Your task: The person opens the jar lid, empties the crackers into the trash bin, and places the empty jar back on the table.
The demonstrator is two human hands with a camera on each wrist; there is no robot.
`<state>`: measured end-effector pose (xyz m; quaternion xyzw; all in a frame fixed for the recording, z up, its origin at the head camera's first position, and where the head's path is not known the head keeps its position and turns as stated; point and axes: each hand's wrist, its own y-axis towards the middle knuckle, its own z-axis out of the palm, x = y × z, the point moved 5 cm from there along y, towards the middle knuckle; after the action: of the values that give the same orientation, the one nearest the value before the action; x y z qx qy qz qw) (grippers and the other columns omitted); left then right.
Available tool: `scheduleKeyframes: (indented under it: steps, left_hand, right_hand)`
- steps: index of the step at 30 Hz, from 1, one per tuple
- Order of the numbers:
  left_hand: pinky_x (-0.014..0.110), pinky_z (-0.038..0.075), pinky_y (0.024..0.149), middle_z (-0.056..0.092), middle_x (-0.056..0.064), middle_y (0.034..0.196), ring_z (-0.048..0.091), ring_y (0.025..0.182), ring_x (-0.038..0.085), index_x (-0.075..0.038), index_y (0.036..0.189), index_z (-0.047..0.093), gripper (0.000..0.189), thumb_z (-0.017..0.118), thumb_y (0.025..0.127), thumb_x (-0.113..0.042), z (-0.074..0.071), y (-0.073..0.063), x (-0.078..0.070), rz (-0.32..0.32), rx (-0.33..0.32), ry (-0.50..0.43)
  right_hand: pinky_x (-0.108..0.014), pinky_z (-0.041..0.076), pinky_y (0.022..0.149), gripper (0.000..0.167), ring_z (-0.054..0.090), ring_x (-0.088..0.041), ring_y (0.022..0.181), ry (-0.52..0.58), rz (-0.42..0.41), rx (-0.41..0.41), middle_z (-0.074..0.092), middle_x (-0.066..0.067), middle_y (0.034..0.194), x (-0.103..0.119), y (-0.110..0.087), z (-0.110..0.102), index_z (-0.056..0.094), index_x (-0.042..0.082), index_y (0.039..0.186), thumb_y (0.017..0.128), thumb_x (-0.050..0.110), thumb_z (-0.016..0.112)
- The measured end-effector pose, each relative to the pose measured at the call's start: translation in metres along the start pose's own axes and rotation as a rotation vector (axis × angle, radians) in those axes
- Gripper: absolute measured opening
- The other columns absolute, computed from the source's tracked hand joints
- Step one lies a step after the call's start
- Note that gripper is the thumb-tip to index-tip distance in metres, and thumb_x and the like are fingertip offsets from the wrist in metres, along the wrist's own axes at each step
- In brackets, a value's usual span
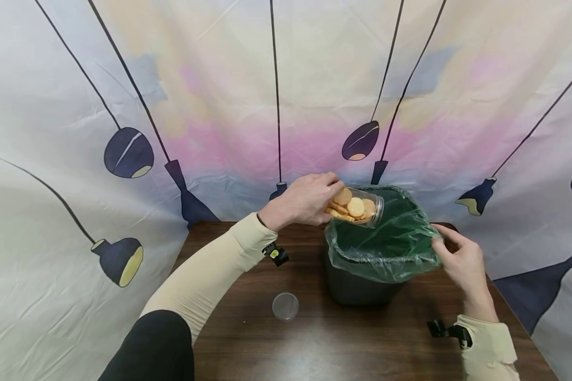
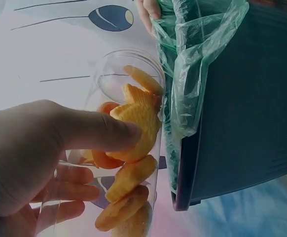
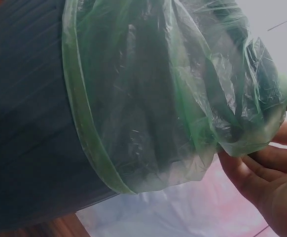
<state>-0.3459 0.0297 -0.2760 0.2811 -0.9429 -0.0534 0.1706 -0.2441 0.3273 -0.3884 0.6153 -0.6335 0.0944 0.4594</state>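
Observation:
My left hand (image 1: 307, 198) grips a clear plastic jar (image 1: 378, 212) lying on its side, its mouth facing right over the rim of the bin. Round, yellow-orange cookies (image 2: 133, 128) are inside the jar. The left thumb lies across the jar's wall in the left wrist view. A dark grey trash bin (image 1: 362, 288) stands on the table, lined with a thin green trash bag (image 1: 386, 269) folded over its rim. At the bin's right side, my right hand (image 1: 463, 259) pinches the edge of the bag between thumb and fingers.
A round clear lid (image 1: 285, 306) lies on the brown wooden table (image 1: 238, 338), left of the bin and nearer to me. Behind the table hangs a cloth backdrop (image 1: 219, 106) with printed lamps.

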Motion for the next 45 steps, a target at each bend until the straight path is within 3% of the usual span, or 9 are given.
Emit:
scheduleKeyframes:
  steps: [7, 12, 15, 19, 28, 37, 45]
  left_hand:
    - [0.035, 0.043, 0.106, 0.056, 0.007, 0.123, 0.056, 0.115, 0.021, -0.009, 0.131, 0.056, 0.065, 0.078, 0.077, -0.036, -0.006, 0.000, -0.007, 0.077, -0.081, 0.106]
    - [0.034, 0.037, 0.111, 0.060, 0.006, 0.127, 0.055, 0.121, 0.021, -0.010, 0.130, 0.060, 0.045, 0.070, 0.087, -0.020, -0.006, -0.003, -0.017, 0.169, -0.172, 0.216]
    - [0.033, 0.034, 0.113, 0.061, 0.003, 0.130, 0.054, 0.123, 0.020, -0.013, 0.130, 0.062, 0.042, 0.069, 0.089, -0.013, -0.007, -0.004, -0.022, 0.211, -0.225, 0.282]
    - [0.033, 0.031, 0.115, 0.061, 0.002, 0.133, 0.052, 0.125, 0.020, -0.014, 0.132, 0.061, 0.047, 0.073, 0.086, -0.016, -0.010, -0.005, -0.026, 0.237, -0.246, 0.318]
    - [0.034, 0.029, 0.116, 0.058, 0.004, 0.137, 0.049, 0.130, 0.020, -0.012, 0.135, 0.058, 0.041, 0.059, 0.094, -0.007, -0.005, -0.002, -0.015, 0.209, -0.174, 0.207]
    - [0.036, 0.031, 0.115, 0.059, 0.003, 0.132, 0.051, 0.127, 0.020, -0.012, 0.134, 0.056, 0.059, 0.076, 0.078, -0.016, 0.000, -0.002, -0.002, 0.185, -0.183, 0.059]
    - [0.036, 0.030, 0.116, 0.057, 0.004, 0.135, 0.048, 0.130, 0.020, -0.013, 0.136, 0.055, 0.059, 0.075, 0.081, -0.021, -0.001, -0.003, 0.000, 0.175, -0.178, 0.038]
  right_hand:
    - [-0.027, 0.030, 0.042, 0.033, 0.037, -0.008, 0.047, 0.011, -0.005, -0.009, 0.047, 0.005, 0.061, 0.002, 0.000, 0.003, 0.066, 0.011, 0.127, 0.096, 0.020, 0.058]
    - [-0.027, 0.031, 0.042, 0.032, 0.037, -0.009, 0.047, 0.012, -0.006, -0.015, 0.047, 0.003, 0.063, 0.003, -0.001, 0.004, 0.066, 0.011, 0.126, 0.096, 0.020, 0.058]
    - [-0.026, 0.031, 0.043, 0.032, 0.038, -0.009, 0.048, 0.014, -0.005, -0.013, 0.048, 0.003, 0.064, 0.003, -0.002, 0.004, 0.066, 0.012, 0.126, 0.096, 0.020, 0.058]
    - [-0.026, 0.032, 0.044, 0.032, 0.039, -0.009, 0.050, 0.019, -0.002, -0.015, 0.050, 0.005, 0.067, 0.003, -0.002, 0.003, 0.066, 0.012, 0.126, 0.096, 0.020, 0.058]
    - [-0.026, 0.032, 0.044, 0.032, 0.039, -0.008, 0.051, 0.019, 0.002, -0.010, 0.050, 0.005, 0.069, 0.002, -0.001, 0.004, 0.066, 0.012, 0.127, 0.096, 0.021, 0.058]
    - [-0.027, 0.031, 0.043, 0.033, 0.038, -0.011, 0.049, 0.022, 0.014, -0.002, 0.049, 0.002, 0.066, 0.000, 0.000, 0.004, 0.065, 0.012, 0.127, 0.097, 0.022, 0.057]
    - [-0.028, 0.032, 0.043, 0.033, 0.038, -0.012, 0.048, 0.010, 0.021, -0.008, 0.048, 0.002, 0.065, -0.003, 0.000, 0.004, 0.065, 0.012, 0.127, 0.097, 0.024, 0.056]
